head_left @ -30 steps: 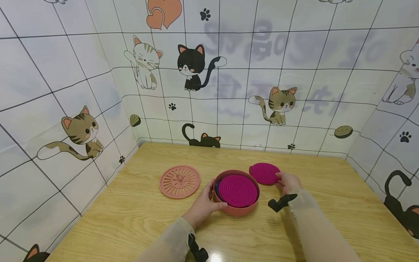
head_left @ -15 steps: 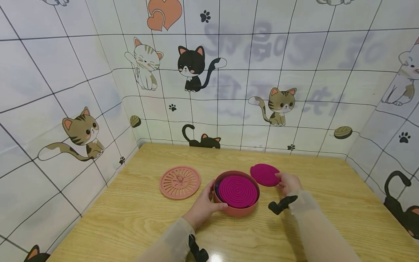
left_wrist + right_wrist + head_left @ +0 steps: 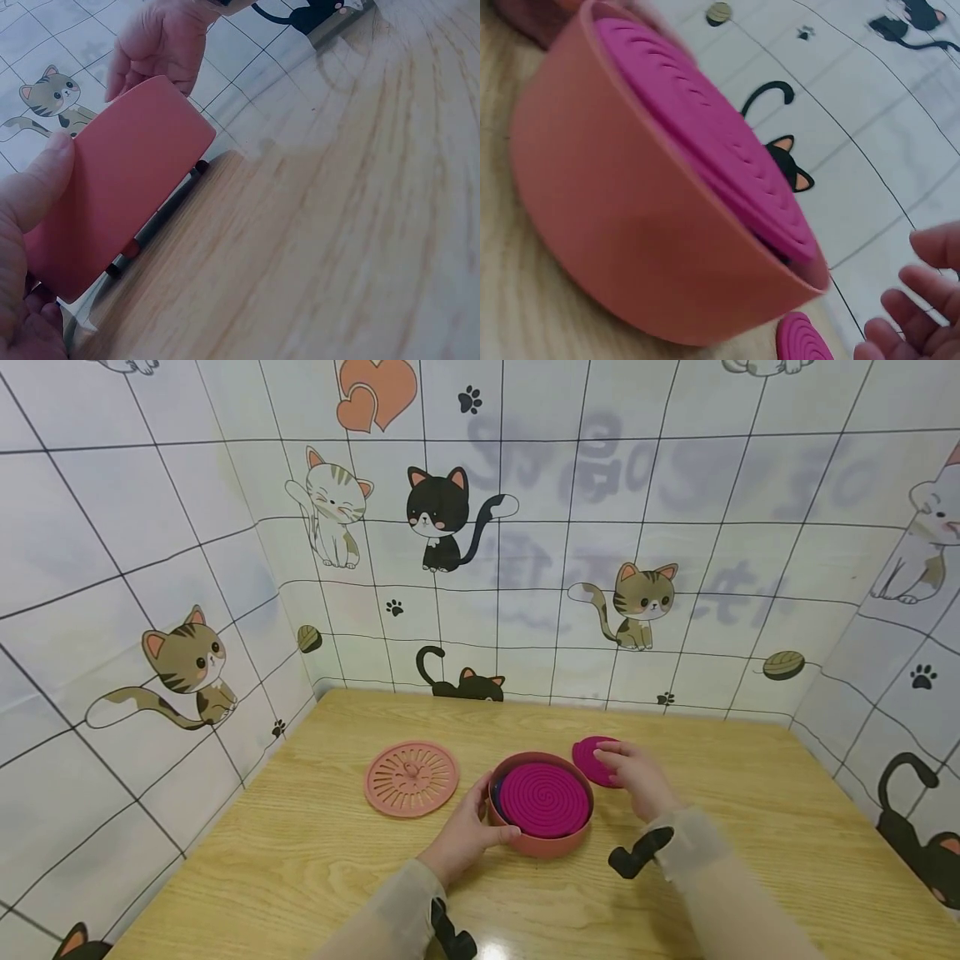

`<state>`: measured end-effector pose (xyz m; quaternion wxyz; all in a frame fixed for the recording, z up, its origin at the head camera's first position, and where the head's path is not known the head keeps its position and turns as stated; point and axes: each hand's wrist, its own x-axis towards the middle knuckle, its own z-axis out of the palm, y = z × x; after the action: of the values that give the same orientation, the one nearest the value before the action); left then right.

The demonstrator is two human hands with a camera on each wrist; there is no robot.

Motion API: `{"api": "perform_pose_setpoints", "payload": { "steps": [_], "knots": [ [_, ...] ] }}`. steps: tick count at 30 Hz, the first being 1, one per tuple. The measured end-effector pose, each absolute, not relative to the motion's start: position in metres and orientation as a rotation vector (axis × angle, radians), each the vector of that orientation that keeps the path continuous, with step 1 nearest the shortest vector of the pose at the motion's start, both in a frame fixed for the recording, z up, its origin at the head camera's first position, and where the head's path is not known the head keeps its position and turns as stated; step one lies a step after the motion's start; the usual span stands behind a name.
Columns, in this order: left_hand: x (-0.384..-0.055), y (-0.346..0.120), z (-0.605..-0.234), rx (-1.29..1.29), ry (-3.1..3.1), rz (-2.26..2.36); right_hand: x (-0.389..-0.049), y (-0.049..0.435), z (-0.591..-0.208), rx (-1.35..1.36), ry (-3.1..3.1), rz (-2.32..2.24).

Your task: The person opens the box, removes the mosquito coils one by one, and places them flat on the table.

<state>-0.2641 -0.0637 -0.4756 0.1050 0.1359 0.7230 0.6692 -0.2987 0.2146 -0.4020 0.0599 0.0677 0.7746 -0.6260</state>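
In the head view my left hand (image 3: 467, 835) grips the near left side of a round salmon-pink container (image 3: 543, 847), thumb on its front wall. A magenta spiral coaster (image 3: 546, 799) lies inside, almost level with the rim, and a sliver of something dark blue shows beside it. Behind and to the right, a second magenta coaster (image 3: 587, 763) rests on the table, partly covered by my right hand (image 3: 637, 777). In the right wrist view that hand's fingers (image 3: 915, 289) are loosely spread and hold nothing. The left wrist view shows the thumb (image 3: 56, 161) against the container's wall.
A flat pink slotted disc (image 3: 411, 778) with a small raised figure at its centre lies left of the container. The wooden table (image 3: 315, 860) meets walls (image 3: 540, 468) covered with a cat-print sheet. Black mounts (image 3: 641, 852) are strapped at both wrists.
My right hand has let go of the loose coaster's right edge and moved left over it, fingers opening. My left hand and the container have stayed in place.
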Motion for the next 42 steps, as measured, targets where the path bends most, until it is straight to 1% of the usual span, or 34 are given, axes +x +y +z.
{"api": "perform_pose_setpoints", "payload": {
  "steps": [6, 12, 22, 31, 38, 42],
  "knots": [
    [-0.264, -0.063, -0.475, 0.404, 2.131, 1.980, -0.290, 0.193, -0.408, 0.043, 2.397, -1.822],
    [-0.263, -0.063, -0.473, 0.406, 2.139, 1.973, -0.285, 0.183, -0.419, -0.006, 2.464, -1.754],
    [-0.263, -0.062, -0.474, 0.402, 2.143, 1.958, -0.284, 0.178, -0.427, -0.018, 2.498, -1.711],
    [-0.262, -0.062, -0.474, 0.404, 2.170, 1.941, -0.282, 0.175, -0.424, -0.001, 2.474, -1.738],
    [-0.264, -0.063, -0.474, 0.416, 2.177, 1.939, -0.284, 0.176, -0.417, -0.086, 2.505, -1.738],
    [-0.263, -0.063, -0.475, 0.412, 2.177, 1.939, -0.285, 0.177, -0.414, -0.086, 2.541, -1.722]
  ]
}}
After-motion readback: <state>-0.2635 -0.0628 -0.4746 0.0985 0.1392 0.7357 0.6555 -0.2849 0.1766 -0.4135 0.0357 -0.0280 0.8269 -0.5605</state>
